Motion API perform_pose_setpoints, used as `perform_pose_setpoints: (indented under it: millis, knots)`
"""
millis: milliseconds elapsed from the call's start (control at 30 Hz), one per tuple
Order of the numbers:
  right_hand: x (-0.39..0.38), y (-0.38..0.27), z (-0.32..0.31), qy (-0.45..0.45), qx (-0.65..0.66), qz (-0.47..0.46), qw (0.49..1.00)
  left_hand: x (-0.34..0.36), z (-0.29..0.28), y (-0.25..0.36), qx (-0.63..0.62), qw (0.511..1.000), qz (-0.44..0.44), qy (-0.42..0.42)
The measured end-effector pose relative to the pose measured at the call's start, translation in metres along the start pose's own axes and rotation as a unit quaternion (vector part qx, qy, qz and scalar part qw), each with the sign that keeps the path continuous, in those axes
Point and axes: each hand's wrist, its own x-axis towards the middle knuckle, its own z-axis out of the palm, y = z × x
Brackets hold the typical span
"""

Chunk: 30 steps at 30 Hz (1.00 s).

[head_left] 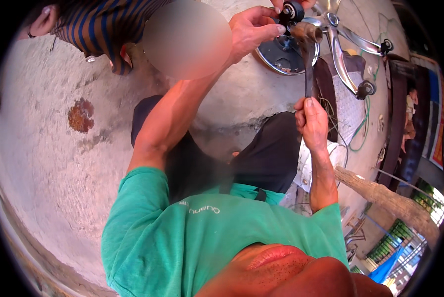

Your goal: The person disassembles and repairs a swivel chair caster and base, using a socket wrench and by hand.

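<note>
Right hand: your fingers are wrapped fully round the lower handle of the hammer, thumb laid along it, no gap left in the grip. Held that low, most of the handle stands clear above your fist, which probably leaves the head room to travel. Left hand: your thumb and fingers reach in from the side and are nearly together, pinched on the housing of a black caster; the spread between the tips is only the width of the part. The side approach seems chosen to steady the caster while your palm stays out of the hammer's line. Another person's fingers come in at the upper edge and touch the same caster, presumably for added support. The hammer head lies just below it in view; contact between the two cannot be told. Next outward: the chrome chair base is beside the hammer, legs splayed, one pointing toward the caster you hold. Whether that caster sits in the leg is hidden by the hammer head. Two further casters, a lower one and an upper one, show at leg ends. Under your left fingertips lies a dark round disc with a bright rim. Farthest out: a green cord to the right, a reddish-brown stain on the floor to the left.
</note>
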Motion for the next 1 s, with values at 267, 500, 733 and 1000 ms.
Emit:
perform_pose_setpoints:
  millis: [267,500,733,1000]
  knots:
    - [-0.041,0.058,0.031,-0.038,0.139,0.065,0.987,-0.003,0.021,0.028,-0.038,0.997,0.048,0.055]
    - [0.018,0.105,0.052,-0.209,0.056,0.264,0.940,0.004,0.024,0.027,-0.076,0.994,0.056,0.062]
    - [0.135,0.181,0.090,-0.194,-0.159,0.222,0.942,0.019,0.032,0.016,-0.056,0.995,0.076,0.031]
    - [0.152,0.221,0.071,-0.134,-0.360,0.133,0.914,0.010,0.040,0.012,-0.015,0.992,0.085,0.090]
